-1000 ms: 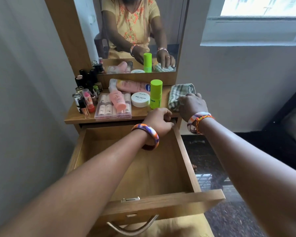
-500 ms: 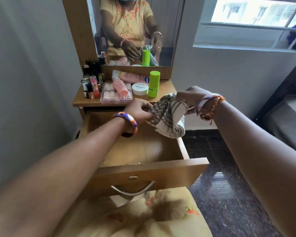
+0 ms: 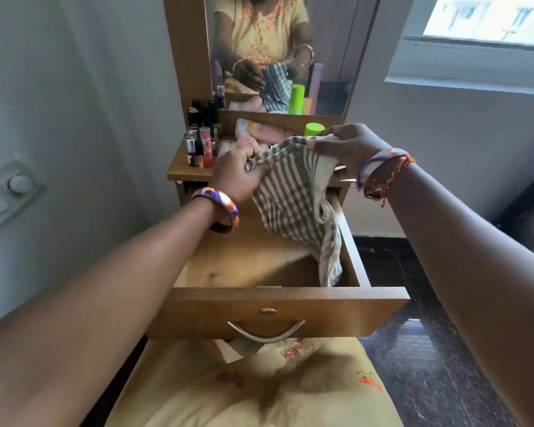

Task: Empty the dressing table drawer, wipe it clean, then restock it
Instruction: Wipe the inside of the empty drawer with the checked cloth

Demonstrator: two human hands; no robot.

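Both hands pinch the top edge of the striped cloth [image 3: 293, 192] — left hand [image 3: 239, 175] on the left corner, right hand [image 3: 346, 146] on the right, fingers curled round the fabric. Cloth hangs open above the pulled-out drawer [image 3: 278, 312], tail dropping inside by the right wall. Drawer looks emptied; toiletries [image 3: 198, 143] sit on top. Suggest folding into a flat pad, then wiping back to front, including corners. Both forearms reach forward, wrists level.
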